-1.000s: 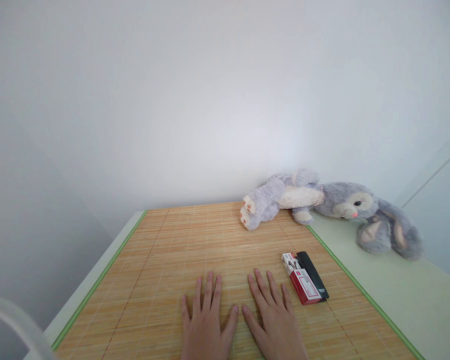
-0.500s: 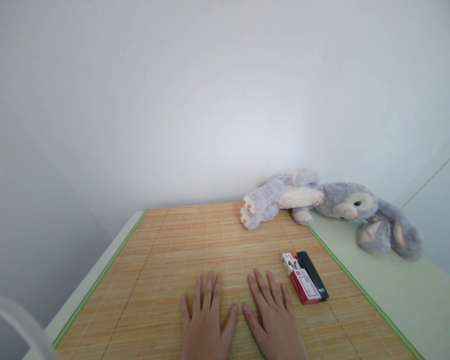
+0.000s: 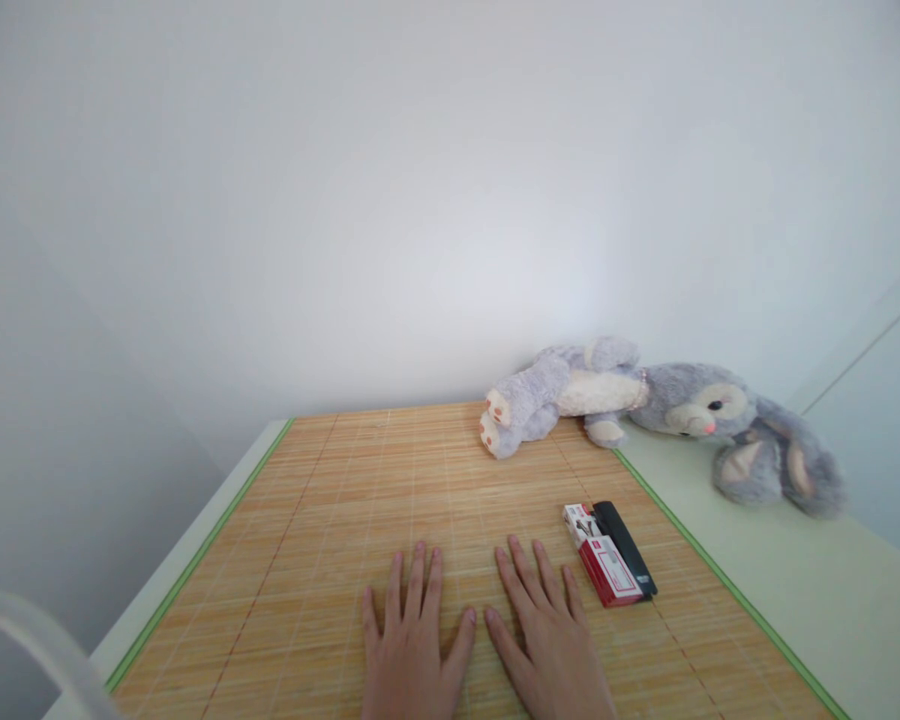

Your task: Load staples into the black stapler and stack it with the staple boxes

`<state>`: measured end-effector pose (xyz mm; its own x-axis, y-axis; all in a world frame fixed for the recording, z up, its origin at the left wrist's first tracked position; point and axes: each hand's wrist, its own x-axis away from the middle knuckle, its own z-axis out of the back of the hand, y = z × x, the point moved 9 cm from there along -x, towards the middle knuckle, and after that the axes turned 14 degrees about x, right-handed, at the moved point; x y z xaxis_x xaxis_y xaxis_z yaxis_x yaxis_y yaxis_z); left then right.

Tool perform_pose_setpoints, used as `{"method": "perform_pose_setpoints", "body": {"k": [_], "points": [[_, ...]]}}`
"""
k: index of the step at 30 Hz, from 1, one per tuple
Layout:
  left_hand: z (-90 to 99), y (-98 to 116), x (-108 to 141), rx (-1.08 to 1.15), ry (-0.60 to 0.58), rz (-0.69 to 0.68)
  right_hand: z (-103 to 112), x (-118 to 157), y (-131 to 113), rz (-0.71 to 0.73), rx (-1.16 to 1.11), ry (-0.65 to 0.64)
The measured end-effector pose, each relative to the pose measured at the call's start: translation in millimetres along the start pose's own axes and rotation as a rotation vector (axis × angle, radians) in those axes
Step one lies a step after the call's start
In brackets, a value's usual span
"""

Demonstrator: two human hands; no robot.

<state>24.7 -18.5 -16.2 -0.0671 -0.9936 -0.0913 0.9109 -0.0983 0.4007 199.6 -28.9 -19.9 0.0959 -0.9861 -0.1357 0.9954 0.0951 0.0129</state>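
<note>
My left hand (image 3: pixel 412 645) lies palm down on a bamboo mat (image 3: pixel 307 560), fingers spread, holding nothing. Beside it, my right hand (image 3: pixel 547 640) rests the same way, also open; the two thumbs point toward each other with a small gap between. Just right of my right hand's fingers are a red and white box (image 3: pixel 611 572), a smaller white box (image 3: pixel 582 522) with a dark picture on it, and a long black object (image 3: pixel 625 548) whose kind I cannot make out. These three sit close together, apart from my fingers.
A grey plush rabbit (image 3: pixel 600 392) lies on its side at the back right, across the mat's edge and the pale tabletop (image 3: pixel 780 560). Behind the table rises a white wall (image 3: pixel 420 200). A blurred white curved bar (image 3: pixel 37 640) crosses the lower left corner.
</note>
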Motion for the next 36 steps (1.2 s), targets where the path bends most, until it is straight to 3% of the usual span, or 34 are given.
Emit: {"method": "perform_pose_setpoints", "body": {"k": [36], "points": [[-2.0,-1.6,0.0,0.010,0.011,-0.008,-1.2,-0.3,0.5,0.006,-0.019,0.003]]}}
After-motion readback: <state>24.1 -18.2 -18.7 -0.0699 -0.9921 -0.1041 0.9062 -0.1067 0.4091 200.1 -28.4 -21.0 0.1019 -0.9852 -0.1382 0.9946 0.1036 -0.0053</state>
